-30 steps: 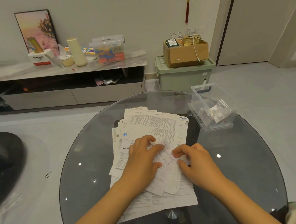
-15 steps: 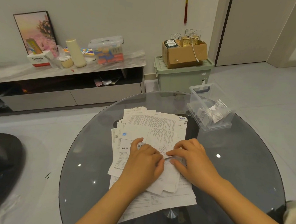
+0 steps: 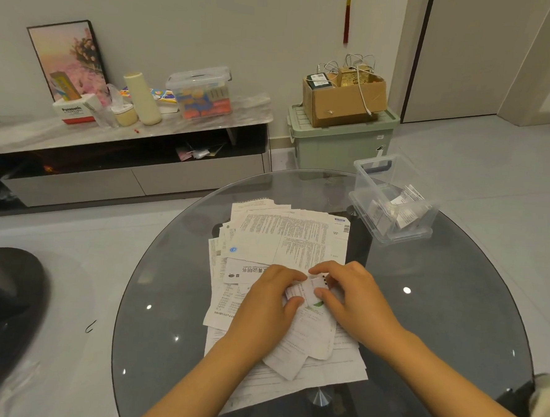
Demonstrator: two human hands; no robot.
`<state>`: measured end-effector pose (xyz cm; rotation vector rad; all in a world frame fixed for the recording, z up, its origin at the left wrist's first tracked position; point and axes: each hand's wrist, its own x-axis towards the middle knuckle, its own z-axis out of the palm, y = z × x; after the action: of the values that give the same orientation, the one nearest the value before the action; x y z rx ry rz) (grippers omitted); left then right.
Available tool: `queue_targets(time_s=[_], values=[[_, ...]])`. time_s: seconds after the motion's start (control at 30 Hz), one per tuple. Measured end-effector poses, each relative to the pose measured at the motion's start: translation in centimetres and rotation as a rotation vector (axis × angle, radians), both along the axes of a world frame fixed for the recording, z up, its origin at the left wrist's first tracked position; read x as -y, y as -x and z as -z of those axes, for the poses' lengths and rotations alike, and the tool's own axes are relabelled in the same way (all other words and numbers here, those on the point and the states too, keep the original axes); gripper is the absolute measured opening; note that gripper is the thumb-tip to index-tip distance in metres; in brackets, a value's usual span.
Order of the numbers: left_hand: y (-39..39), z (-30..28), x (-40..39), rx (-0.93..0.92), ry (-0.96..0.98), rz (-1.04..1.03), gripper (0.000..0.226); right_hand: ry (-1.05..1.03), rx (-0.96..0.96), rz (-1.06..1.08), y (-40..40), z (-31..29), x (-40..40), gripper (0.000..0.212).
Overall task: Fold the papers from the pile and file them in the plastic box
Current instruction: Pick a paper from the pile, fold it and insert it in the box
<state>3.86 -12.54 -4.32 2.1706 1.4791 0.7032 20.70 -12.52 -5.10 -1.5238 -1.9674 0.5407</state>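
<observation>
A loose pile of printed papers point(image 3: 284, 238) lies in the middle of a round glass table point(image 3: 438, 315). Over the pile's near part, my left hand point(image 3: 268, 301) and my right hand point(image 3: 355, 300) meet on a small folded paper point(image 3: 307, 291). Both hands pinch it between thumb and fingers, left on its left end, right on its right end. The clear plastic box point(image 3: 393, 199) stands at the table's far right edge, open, with several folded papers inside.
Behind the table a low TV cabinet point(image 3: 125, 167) carries a lidded plastic box, bottles and a picture frame. A green storage bin point(image 3: 342, 138) with a cardboard box on top stands on the floor by the wall. A dark chair point(image 3: 1, 291) is at left.
The larger sheet my hands were folding has been doubled down into a small packet. Both hands have closed in on it and shifted slightly away from me.
</observation>
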Motion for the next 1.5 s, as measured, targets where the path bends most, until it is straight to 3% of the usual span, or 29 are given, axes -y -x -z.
queue_targets(time_s=[0.2,0.5,0.7,0.97,1.17,1.5], values=[[0.1,0.3,-0.3,0.009,0.022,-0.036,0.027,-0.044,0.099,0.017,0.0,0.4,-0.2,0.033],[0.9,0.4,-0.7,-0.217,-0.114,0.095,0.035,-0.037,0.383,-0.151,-0.1,-0.1,-0.4,0.046],[0.5,-0.2,-0.4,-0.215,-0.248,0.075,0.030,-0.271,0.331,-0.087,0.0,-0.8,0.0,0.034],[-0.9,-2.9,-0.7,0.110,-0.064,-0.070,0.009,-0.325,0.167,0.002,-1.2,-3.1,0.0,0.030],[-2.5,-4.8,-2.5,0.090,-0.071,-0.025,0.013,-0.403,0.181,0.035,-2.6,-4.5,-0.9,0.033],[-7.2,-8.4,-7.6,0.012,-0.052,0.071,0.014,-0.184,0.219,0.143,-7.0,-8.4,-3.1,0.017]])
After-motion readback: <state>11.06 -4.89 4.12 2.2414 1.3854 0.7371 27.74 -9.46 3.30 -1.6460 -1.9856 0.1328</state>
